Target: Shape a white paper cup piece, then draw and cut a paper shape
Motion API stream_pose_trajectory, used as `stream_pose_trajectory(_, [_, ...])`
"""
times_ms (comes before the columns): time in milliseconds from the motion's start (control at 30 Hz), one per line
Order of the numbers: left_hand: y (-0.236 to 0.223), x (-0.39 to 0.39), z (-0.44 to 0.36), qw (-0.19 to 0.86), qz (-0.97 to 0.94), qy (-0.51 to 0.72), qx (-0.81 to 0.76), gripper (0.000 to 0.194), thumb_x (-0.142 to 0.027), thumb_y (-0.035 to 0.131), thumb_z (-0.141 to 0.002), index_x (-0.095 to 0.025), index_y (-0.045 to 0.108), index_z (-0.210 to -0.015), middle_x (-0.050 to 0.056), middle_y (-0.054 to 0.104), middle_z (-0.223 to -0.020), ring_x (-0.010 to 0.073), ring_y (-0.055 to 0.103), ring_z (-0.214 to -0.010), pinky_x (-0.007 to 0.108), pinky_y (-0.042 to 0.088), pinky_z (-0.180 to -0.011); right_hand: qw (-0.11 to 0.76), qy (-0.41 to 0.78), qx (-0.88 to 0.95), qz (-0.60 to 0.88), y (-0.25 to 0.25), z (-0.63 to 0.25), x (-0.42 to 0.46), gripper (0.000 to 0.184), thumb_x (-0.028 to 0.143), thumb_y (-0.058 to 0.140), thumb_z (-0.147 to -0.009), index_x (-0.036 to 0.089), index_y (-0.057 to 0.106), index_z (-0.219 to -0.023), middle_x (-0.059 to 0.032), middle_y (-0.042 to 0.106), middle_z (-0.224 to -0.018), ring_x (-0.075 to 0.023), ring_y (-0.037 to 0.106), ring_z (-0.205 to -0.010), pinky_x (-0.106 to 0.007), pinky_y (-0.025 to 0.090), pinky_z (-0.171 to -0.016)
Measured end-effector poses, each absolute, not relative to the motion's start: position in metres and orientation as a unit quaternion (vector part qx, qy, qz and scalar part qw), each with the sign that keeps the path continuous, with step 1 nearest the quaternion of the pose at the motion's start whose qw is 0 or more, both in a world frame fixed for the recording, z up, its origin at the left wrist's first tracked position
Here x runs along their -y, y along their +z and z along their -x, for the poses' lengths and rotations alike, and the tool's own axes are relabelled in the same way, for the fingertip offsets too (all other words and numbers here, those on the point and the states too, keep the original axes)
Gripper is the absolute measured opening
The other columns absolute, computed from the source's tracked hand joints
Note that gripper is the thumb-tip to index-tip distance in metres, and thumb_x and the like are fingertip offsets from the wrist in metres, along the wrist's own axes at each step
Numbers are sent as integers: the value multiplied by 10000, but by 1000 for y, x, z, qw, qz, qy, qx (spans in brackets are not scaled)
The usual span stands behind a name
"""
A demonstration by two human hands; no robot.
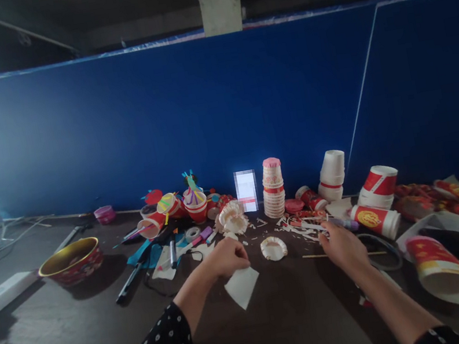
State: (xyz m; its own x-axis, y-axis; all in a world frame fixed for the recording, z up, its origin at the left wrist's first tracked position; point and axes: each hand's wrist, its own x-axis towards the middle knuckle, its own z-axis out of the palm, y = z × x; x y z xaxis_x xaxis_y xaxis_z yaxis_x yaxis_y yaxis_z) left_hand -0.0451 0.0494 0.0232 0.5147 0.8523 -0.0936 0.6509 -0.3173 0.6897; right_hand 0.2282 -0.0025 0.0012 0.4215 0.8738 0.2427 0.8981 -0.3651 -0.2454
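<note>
From where I stand, the person's left hand (226, 257) is curled knuckles-up, its fingertips at the top edge of a flat white paper piece (242, 288) on the dark brown counter (282, 327). I cannot tell whether they pinch it or merely rest on it. The right hand (343, 248) is bent downward, its fingers (325, 232) among a scatter of thin white paper snippets (305, 230), close to a purple glue stick (346, 224). Whether it grips anything is hidden. A thin wooden stick (314, 256) lies just under that hand.

Between the hands sits a small curled white paper ring (274, 248), and beyond it a frilled white paper-cup flower (232, 218). The hands stand well apart, with the paper piece flat and the snippets loose around them.

Toward the counter's back edge stand a stack of white paper cups with a pink top (273, 188) and a red-and-white paper cup on its side (376, 221). A gold-lined red bowl (71, 262) sits near the left edge, and a black marker (131, 282) lies nearby.
</note>
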Motion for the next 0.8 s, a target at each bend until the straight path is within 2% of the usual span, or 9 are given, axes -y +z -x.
stream_pose_trajectory(67, [19, -43, 36, 437, -771, 153, -437, 107, -200, 568, -561, -126, 604, -628, -34, 508, -481, 91, 451, -427, 198, 345, -422, 165, -39, 537, 827, 1, -229, 2, 350, 258, 393, -832, 173, 532, -1141, -126, 615, -1057, -218, 592, -927, -299, 423, -733])
stream_pose_trajectory(200, [4, -25, 14, 536, -742, 151, -372, 191, -151, 582, -525, -125, 591, -714, -33, 534, -514, 110, 510, -451, 201, 372, -429, 152, -42, 542, 825, 0, -230, 0, 388, 243, 367, -842, 159, 469, -1206, -132, 618, -1036, -221, 597, -920, -303, 424, -712])
stream_pose_trajectory(433, [-2, -8, -5, 434, -788, 213, -381, 211, -120, 597, -547, -119, 629, -755, -12, 563, -622, 106, 495, -568, 198, 371, -510, 134, -55, 555, 819, 0, -231, 0, 413, 247, 415, -815, 146, 454, -1213, -152, 571, -1095, -239, 594, -906, -316, 419, -692])
stream_pose_trajectory(567, [1, -3, -7, 381, -805, 223, -397, 213, -136, 607, -579, -130, 637, -791, -2, 594, -702, 101, 484, -602, 200, 377, -560, 125, -57, 568, 811, 1, -231, 1, 254, 264, 446, -801, 198, 616, -977, -106, 604, -977, -217, 604, -831, -299, 412, -666])
stream_pose_trajectory(633, [1, 0, -8, 365, -810, 222, -401, 210, -144, 605, -594, -136, 639, -801, -5, 595, -703, 100, 481, -597, 201, 377, -568, 125, -62, 572, 808, 1, -230, 1, 202, 279, 469, -789, 206, 646, -853, -93, 611, -927, -216, 599, -810, -297, 407, -655])
stream_pose_trajectory(800, [0, 6, -10, 335, -828, 228, -388, 213, -146, 584, -616, -143, 636, -822, -11, 580, -672, 98, 475, -569, 204, 377, -577, 145, -84, 591, 789, 3, -225, 4, 142, 247, 517, -760, 185, 625, -827, -87, 617, -927, -223, 551, -922, -285, 380, -740])
